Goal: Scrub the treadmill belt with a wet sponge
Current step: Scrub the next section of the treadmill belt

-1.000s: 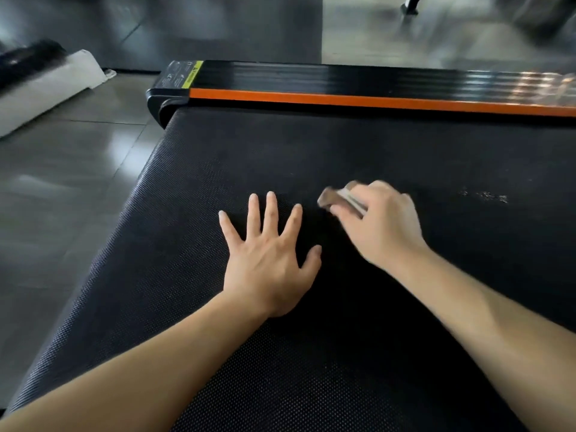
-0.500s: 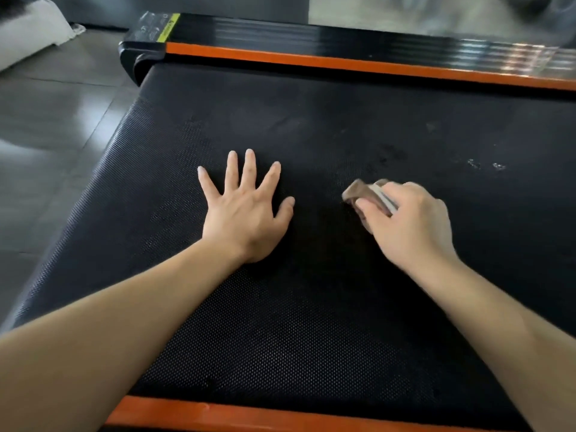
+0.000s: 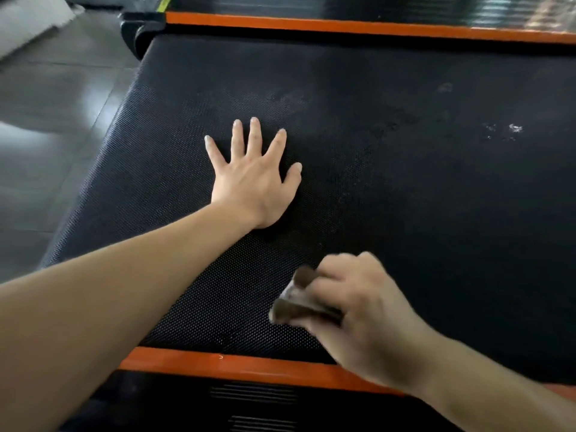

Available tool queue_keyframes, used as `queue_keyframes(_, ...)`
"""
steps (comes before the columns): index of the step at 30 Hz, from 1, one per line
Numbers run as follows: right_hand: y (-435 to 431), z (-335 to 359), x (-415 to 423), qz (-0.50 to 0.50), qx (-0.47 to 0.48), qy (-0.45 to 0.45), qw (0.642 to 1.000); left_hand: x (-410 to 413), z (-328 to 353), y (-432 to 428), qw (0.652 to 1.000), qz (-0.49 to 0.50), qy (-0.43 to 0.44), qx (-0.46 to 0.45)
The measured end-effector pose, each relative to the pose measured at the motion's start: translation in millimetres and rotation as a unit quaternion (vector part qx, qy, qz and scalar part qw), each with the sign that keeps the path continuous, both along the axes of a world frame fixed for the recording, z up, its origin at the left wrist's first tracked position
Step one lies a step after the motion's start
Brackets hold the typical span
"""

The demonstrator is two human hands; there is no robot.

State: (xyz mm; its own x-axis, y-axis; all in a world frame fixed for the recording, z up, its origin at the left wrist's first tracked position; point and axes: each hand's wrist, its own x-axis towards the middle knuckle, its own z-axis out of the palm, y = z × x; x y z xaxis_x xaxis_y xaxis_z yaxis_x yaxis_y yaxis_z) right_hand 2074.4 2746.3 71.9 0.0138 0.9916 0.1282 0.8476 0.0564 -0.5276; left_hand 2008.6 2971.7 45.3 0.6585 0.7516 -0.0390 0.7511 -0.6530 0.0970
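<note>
Right hand [image 3: 358, 310] blurred, fingers curled round brown sponge [image 3: 296, 302] on treadmill belt [image 3: 405, 198] near orange edge strip [image 3: 237, 363]; most of sponge hidden. Left hand [image 3: 254, 179] flat, fingers spread, on belt. White specks [image 3: 511, 130] far right.

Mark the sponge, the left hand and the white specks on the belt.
sponge [image 3: 291, 307], head view, its exposed brown end.
left hand [image 3: 252, 185], head view, back of the hand.
white specks [image 3: 516, 128], head view, the brightest speck.
</note>
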Motion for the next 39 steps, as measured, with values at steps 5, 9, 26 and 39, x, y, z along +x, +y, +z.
queue_keyframes(5, 3, 2, 38, -0.001, -0.003, -0.015, 1.0, 0, 1, -1, 1.0, 0.002, -0.005, -0.004)
queue_keyframes(9, -11, 5, 27, 0.03, -0.034, 0.002, 0.999, 0, 1, -1, 1.0, 0.001, -0.002, 0.0)
queue_keyframes(26, 25, -1, 113, -0.213, 0.041, -0.055, 0.975, 6, 5, -12, 0.999, 0.014, 0.0, -0.031)
queue_keyframes(39, 92, -1, 181, -0.324, 0.042, -0.056, 0.944, 9, 4, -11, 0.999, 0.019, -0.004, -0.028)
